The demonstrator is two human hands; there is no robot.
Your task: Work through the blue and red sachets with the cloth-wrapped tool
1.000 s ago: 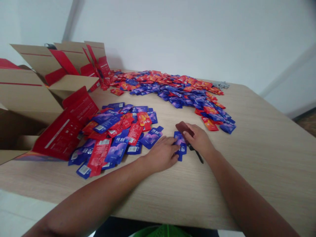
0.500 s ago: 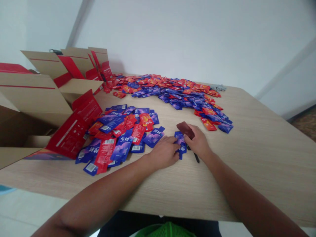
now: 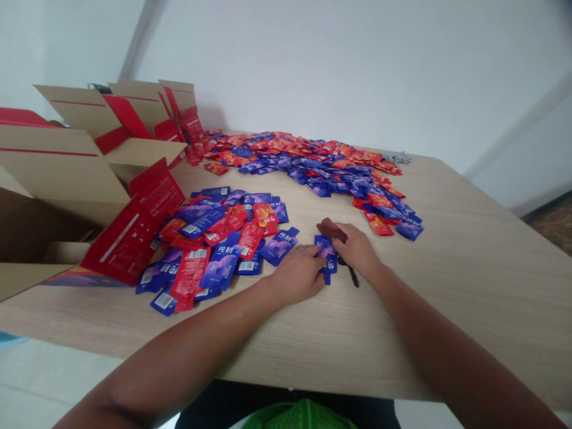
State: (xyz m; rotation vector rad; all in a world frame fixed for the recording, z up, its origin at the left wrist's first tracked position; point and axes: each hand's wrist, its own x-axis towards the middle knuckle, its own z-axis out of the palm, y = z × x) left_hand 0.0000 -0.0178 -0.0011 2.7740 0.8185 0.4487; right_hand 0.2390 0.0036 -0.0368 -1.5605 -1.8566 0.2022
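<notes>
A blue-purple packet [image 3: 326,249] with white lettering lies flat on the table between my two hands. My left hand [image 3: 300,273] rests on the table, its fingers stretched toward the packet and touching its left edge. Pinched in my right hand [image 3: 357,249] is a flat reddish-brown piece [image 3: 329,229], held over the packet's upper end; its exact kind I cannot make out. A slim black object [image 3: 354,276] lies under my right wrist, partly hidden. Just left of my left hand is another blue packet [image 3: 279,245], at the edge of a mixed pile.
The near pile of red and blue packets [image 3: 218,262] lies against open cardboard boxes [image 3: 62,208] on the left. A long heap of packets [image 3: 304,161] curves along the back of the table [image 3: 469,286]. Small grey pieces [image 3: 397,158] sit at its far right end.
My right hand has shifted slightly up and left, and the brown piece is tilted flatter. My left hand stays on the packet's edge.
</notes>
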